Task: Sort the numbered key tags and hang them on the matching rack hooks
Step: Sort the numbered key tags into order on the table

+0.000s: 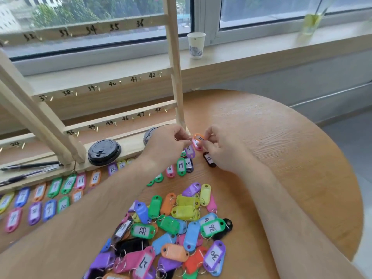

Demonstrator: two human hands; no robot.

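Orange key tag (198, 137) between left hand (168, 142) and right hand (222, 151), beside rack (177, 77)

Left hand (168, 142), right hand (220, 151), both curled.

- A pale wooden ladder-shaped rack (175, 77) is stood upright at the left, its rails marked with handwritten numbers beside small metal hooks (120, 83).
- Numbered plastic key tags (60, 188) are laid flat in rows before its base.
- Mixed-coloured ringed tags (171, 224) are heaped nearer.
- An orange plastic key tag (198, 137) is pinched between the left hand (167, 143) and right hand (221, 152) beside the rack's right post.
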